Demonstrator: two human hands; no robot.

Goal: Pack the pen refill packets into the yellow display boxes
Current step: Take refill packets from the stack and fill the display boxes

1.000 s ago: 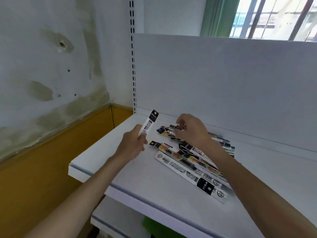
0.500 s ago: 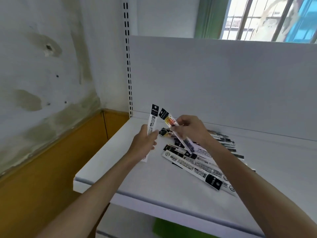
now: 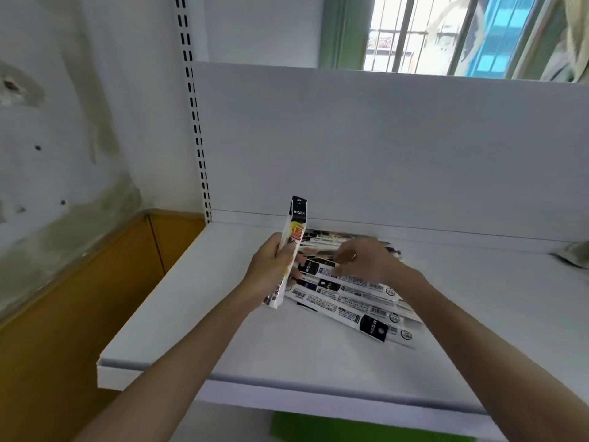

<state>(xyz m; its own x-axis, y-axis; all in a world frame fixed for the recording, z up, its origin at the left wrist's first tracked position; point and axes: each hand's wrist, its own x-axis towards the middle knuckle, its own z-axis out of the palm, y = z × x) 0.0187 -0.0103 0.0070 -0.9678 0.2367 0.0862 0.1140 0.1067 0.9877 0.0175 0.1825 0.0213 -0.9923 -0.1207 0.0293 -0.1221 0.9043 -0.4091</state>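
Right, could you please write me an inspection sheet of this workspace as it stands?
Surface: white shelf, packets lying on it.
Job's things: loose pile of refill packets; held packets upright; yellow display boxes not in view.
Clutter: crumpled object at right edge, unclear.
Grippers: left hand grips held packets; right hand over pile, blurred.
Cables: nothing seen.
Surroundings: stained wall, barred window.

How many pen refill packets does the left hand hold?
2, it seems, both upright in the left hand: a yellow-printed packet in front, a white packet behind it. More may be hidden.
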